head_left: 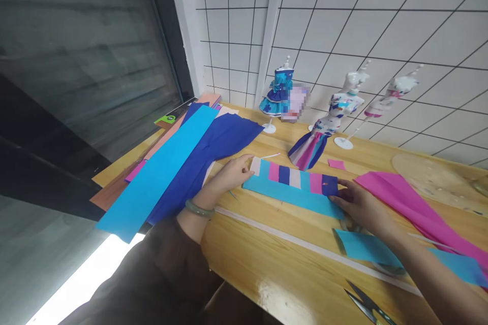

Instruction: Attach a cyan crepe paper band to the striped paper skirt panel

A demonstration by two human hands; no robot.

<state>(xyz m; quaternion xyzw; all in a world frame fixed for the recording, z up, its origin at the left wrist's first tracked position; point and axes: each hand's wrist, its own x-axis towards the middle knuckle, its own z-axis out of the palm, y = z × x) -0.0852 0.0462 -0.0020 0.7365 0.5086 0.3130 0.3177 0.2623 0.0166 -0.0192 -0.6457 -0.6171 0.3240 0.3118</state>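
A striped strip (295, 177) in white, light blue, pink and dark blue lies along the top of a light-blue strip (290, 197) on the wooden table. I cannot tell if they are cloth or paper. My left hand (239, 170) is closed, pinching the white left end of the striped strip. At its dark-blue right end, my right hand (353, 203) is closed too, thumb below and fingers behind the edge. A thin white stick (270, 155) lies just behind the strip. Open scissors (369, 304) lie at the front right, partly out of frame.
Dark-blue sheets (206, 147) and a long light-blue sheet (160, 172) are piled at left, overhanging the front edge. Small dress forms stand at the back, one in a blue dress (280, 91), another in a striped skirt (313, 147). Pink material (412, 203) lies at right. A pale tape (282, 235) crosses the front.
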